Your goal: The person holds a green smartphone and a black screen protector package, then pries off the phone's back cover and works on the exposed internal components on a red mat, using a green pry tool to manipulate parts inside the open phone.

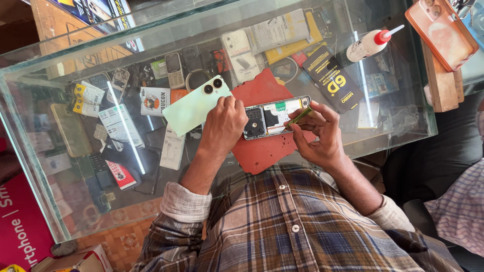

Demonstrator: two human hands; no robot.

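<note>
An opened smartphone (pixel 275 115) with its inner parts bare lies on a red mat (pixel 262 146) on the glass counter. My left hand (pixel 223 125) grips the phone's left end and holds it steady. My right hand (pixel 318 132) pinches a small yellow-green tool (pixel 298 118) whose tip rests on the phone's right end. The phone's pale green back cover (pixel 196 106) lies on the glass just left of my left hand, camera rings up.
A white glue bottle with a red nozzle (pixel 370 44) lies at the far right of the glass counter (pixel 75 50). An orange phone case (pixel 441 31) rests on a wooden block (pixel 439 83). Phones and accessory packs fill the case under the glass. Another person's checked sleeve (pixel 461 206) is at right.
</note>
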